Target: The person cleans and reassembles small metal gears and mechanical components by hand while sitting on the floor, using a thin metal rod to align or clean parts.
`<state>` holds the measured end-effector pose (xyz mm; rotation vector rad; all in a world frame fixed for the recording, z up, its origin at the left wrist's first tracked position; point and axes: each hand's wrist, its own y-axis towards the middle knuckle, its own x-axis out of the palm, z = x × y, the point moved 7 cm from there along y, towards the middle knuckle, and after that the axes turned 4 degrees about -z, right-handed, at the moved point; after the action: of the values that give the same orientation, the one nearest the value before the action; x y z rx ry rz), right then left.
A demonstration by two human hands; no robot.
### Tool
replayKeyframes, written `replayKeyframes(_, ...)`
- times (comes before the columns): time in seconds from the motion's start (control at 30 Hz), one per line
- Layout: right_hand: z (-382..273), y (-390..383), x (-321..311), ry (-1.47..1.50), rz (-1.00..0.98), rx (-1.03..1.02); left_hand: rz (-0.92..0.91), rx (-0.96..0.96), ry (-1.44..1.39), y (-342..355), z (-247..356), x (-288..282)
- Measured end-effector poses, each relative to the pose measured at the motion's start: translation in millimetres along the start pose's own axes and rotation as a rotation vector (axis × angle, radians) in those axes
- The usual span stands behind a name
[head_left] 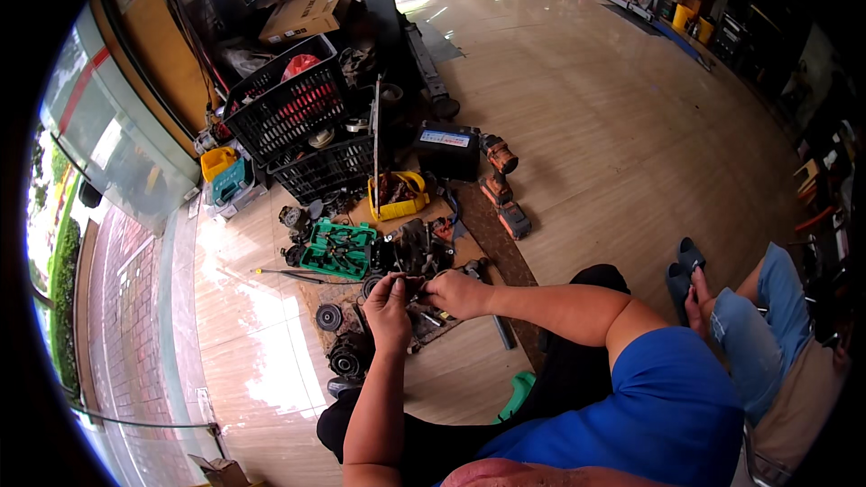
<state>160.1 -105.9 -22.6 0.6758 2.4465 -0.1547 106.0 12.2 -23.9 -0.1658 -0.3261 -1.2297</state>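
My left hand (388, 312) and my right hand (457, 295) are close together above a sheet of cardboard, fingers pinched. Between their fingertips is a small dark piece, too small to name. Just beyond them lie greasy dark metal parts (417, 248). An open green tool case (338, 250) with dark tools in it sits to their left. Nearer me on the left are a round ribbed pulley (329, 317) and a larger dark part with a pulley (349, 357). A dark metal tube (503, 332) lies to the right of my right hand.
Beyond the parts stand a yellow cut-open container (398, 196), a black car battery (447, 151) and an orange-black cordless impact wrench (502, 189). Black plastic crates (289, 108) are stacked at the far left. On the right sits another person in jeans (753, 311), feet in dark slippers.
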Motion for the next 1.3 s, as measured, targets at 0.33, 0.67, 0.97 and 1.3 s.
replayKeyframes(0.33, -3, 0, -3, -0.112, 0.001, -0.036, -0.005, -0.043, -0.104, 3, -9, -4)
replayKeyframes(0.67, -7, -1, -4, -0.153, 0.025, -0.055, -0.014, -0.067, -0.158, 1, -6, -4)
replayKeyframes(0.97, -11, -1, -8, -0.158, 0.087, -0.106, -0.075, -0.021, -0.189, 4, -3, -4)
replayKeyframes(1.3, -11, 0, -8, -0.217, 0.075, -0.098, -0.053, -0.04, -0.294, 6, -8, -7)
